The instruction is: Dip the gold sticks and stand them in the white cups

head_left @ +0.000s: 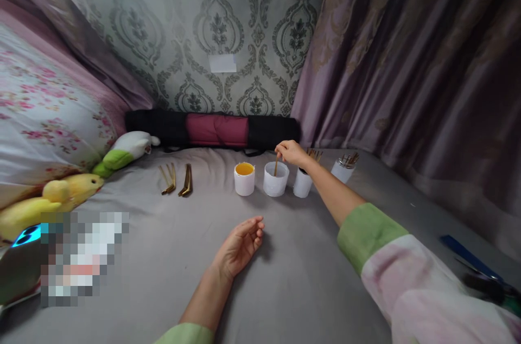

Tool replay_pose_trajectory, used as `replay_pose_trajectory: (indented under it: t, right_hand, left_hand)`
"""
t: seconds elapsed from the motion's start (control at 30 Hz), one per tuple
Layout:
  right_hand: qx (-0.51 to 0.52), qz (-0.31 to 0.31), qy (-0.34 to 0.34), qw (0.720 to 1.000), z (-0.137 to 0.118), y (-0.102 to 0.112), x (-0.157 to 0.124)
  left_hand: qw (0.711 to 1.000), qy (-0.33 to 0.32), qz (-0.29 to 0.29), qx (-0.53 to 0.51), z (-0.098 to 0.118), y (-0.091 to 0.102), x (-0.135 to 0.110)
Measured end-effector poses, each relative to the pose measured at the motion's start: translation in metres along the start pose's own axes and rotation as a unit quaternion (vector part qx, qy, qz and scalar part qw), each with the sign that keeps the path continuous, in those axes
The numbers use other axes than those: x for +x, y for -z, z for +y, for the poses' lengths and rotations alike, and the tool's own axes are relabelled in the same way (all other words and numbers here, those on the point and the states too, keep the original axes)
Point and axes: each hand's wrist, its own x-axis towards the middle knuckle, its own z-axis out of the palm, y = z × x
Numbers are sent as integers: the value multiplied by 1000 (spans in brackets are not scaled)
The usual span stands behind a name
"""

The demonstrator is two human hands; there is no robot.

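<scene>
My right hand (290, 152) pinches the top of a thin golden-brown stick (275, 166), whose lower end stands inside a white cup (274, 186). My left hand (241, 246) rests on the grey sheet in front of the cups, fingers loosely curled, with nothing in it. Left of the white cup is another white cup with a yellow inside (245, 184). Beneath my right forearm stands a narrow white container (302, 185) with thin brown sticks. Another white container (342, 171) to its right also has several sticks in it.
Two small bunches of bent golden sticks (168, 180) (186, 180) lie to the left. A black and maroon roll (217, 129) lies along the wall. Plush toys (73, 192) and a phone-like device (22, 262) are at left. A dark blue strip (468, 254) lies at right, near a curtain (386, 62).
</scene>
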Motion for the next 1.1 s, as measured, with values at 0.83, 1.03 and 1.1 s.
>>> replay_pose_trajectory:
  t: [0.83, 1.03, 1.1]
  right_hand:
    - [11, -20, -72, 997, 14, -14, 13]
    - [11, -24, -77, 997, 18, -15, 13]
    - [9, -23, -82, 996, 18, -16, 13]
  left_hand:
    - [1000, 4, -1, 0, 0, 0, 2]
    - [1000, 1, -5, -1, 0, 2, 3]
    - [1000, 0, -6, -2, 0, 2, 3]
